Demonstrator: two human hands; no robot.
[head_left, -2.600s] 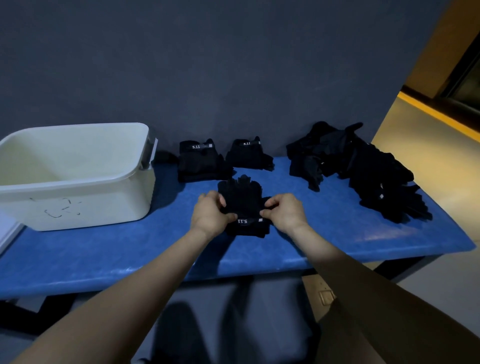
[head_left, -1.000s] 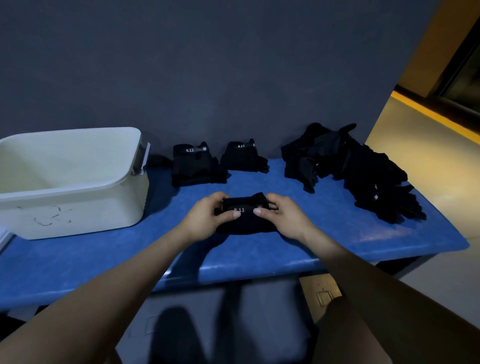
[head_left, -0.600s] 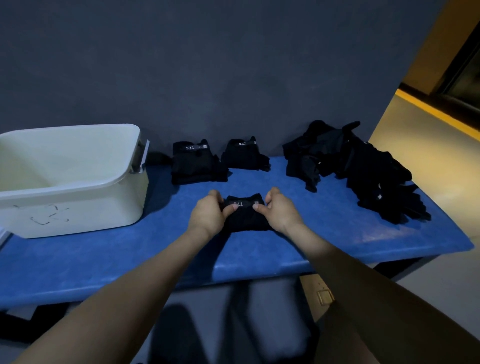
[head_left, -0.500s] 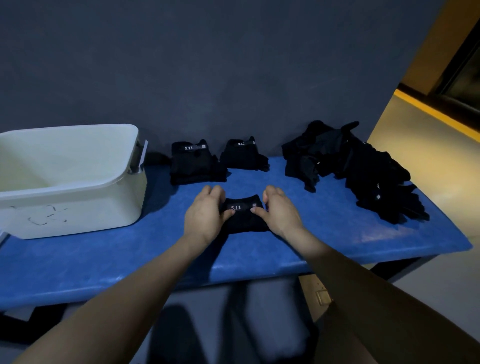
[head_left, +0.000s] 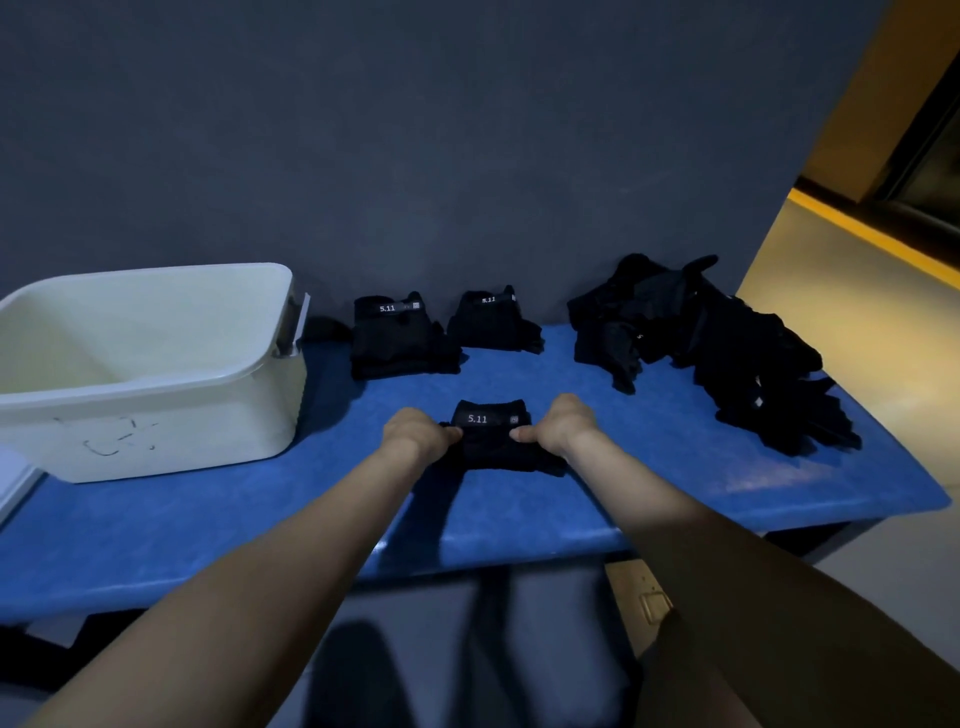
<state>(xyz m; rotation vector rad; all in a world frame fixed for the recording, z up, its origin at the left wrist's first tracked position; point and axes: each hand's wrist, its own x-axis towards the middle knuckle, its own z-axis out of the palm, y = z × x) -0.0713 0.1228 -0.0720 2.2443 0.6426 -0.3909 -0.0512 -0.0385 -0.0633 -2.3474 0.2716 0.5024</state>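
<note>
The folded gloves (head_left: 491, 444) lie on the blue table (head_left: 649, 483), right between the two hands. The left hand (head_left: 418, 434) holds one end and the right hand (head_left: 563, 427) holds the other. The fingers are curled and each thumb presses on top. The gloves are longer from side to side, so they run from hand to hand. Both hands are just as near to them.

Past the fingertips, by the wall, sit one folded bundle (head_left: 397, 338) and a second bundle (head_left: 493, 322) in a row. I think the next free spot is ahead, a bit to the right hand's side. Out past the right hand is a pile of loose gloves (head_left: 727, 343). Out past the left hand stands a white tub (head_left: 156, 364).
</note>
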